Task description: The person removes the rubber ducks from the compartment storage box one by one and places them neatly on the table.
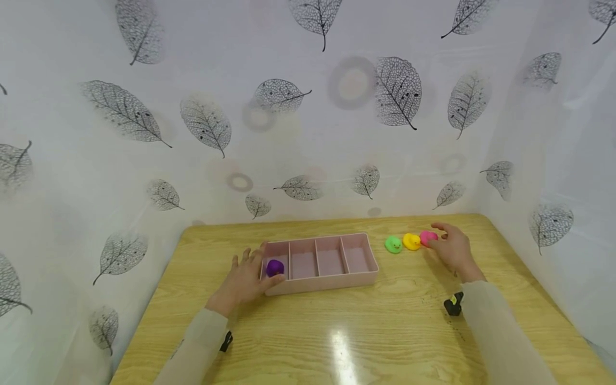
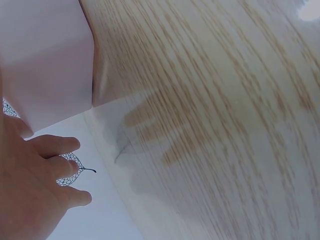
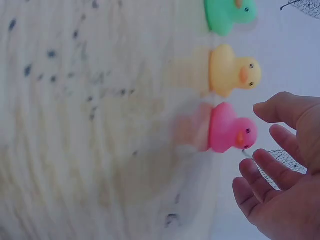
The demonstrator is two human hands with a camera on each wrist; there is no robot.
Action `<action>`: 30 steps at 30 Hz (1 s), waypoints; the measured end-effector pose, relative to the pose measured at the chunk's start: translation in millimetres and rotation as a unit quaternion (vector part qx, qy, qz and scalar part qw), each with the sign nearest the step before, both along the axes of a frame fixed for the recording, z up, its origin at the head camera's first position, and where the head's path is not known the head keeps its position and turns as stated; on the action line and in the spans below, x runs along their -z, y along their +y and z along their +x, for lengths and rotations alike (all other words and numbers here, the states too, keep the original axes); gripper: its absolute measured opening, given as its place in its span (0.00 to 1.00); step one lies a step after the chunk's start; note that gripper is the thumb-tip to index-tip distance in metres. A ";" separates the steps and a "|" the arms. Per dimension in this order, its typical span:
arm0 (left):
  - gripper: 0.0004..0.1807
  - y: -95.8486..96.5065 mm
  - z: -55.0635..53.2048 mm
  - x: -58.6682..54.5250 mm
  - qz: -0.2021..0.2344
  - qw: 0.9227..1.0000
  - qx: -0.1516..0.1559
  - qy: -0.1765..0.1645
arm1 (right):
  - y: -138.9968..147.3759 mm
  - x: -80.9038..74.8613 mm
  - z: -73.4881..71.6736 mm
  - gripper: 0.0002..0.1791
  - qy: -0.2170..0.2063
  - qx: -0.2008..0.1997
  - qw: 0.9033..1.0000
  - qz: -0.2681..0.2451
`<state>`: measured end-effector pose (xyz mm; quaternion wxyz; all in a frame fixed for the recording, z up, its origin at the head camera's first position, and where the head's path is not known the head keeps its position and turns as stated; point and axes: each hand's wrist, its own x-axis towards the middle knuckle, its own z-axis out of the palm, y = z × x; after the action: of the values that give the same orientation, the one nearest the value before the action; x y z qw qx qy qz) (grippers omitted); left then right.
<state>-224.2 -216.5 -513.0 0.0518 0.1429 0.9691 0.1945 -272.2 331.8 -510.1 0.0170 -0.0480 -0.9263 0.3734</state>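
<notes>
Head view shows the left hand (image 1: 245,282) at the left end of the pink tray (image 1: 321,283), fingers outstretched and thumb across its near rim; a purple toy (image 1: 275,267) sits in the leftmost compartment. At the right, the right hand (image 1: 453,250) is beside the pink duck (image 3: 223,129) — its fingers parted, gripping nothing — with the yellow duck (image 3: 223,71) and green duck (image 3: 220,15) lined up alongside on the wooden table (image 1: 298,331).

pink duck (image 3: 229,129) | upright, rt of tray (image 1: 321,282) | tray | pale pink, 4-cmpt, flat
</notes>
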 end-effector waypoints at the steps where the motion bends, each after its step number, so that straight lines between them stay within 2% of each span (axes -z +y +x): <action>1: 0.62 0.3 0.0 -0.2 -0.001 1.000 0.001 0.002 | -2.3 -3.2 0.7 0.34 0.006 0.000 1.000 0.000; 8: 0.62 1.5 0.1 -1.6 0.004 1.000 -0.001 -0.005 | -26.9 -23.7 7.3 0.29 0.072 -0.019 0.997 0.011; 12: 0.61 1.6 0.4 -2.3 0.018 1.000 -0.002 -0.015 | -45.1 -32.8 9.9 0.28 0.093 -0.035 0.995 0.006; 17: 0.59 -5.8 -1.5 0.3 0.036 0.999 0.007 -0.019 | -69.7 -41.8 11.5 0.27 0.111 -0.078 0.991 -0.003; 23: 0.58 -16.8 -3.7 -2.7 0.044 0.999 0.010 -0.019 | -102.9 -48.6 11.8 0.25 0.126 -0.127 0.984 -0.022; 30: 0.60 -17.1 -1.3 -5.7 0.024 0.999 0.019 -0.019 | -138.6 -52.9 14.7 0.24 0.131 -0.163 0.976 -0.053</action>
<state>-225.5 -233.6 -507.3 0.0701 0.1591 0.9601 0.2188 -257.5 193.2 -457.2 0.0750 0.1518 -0.8903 0.4226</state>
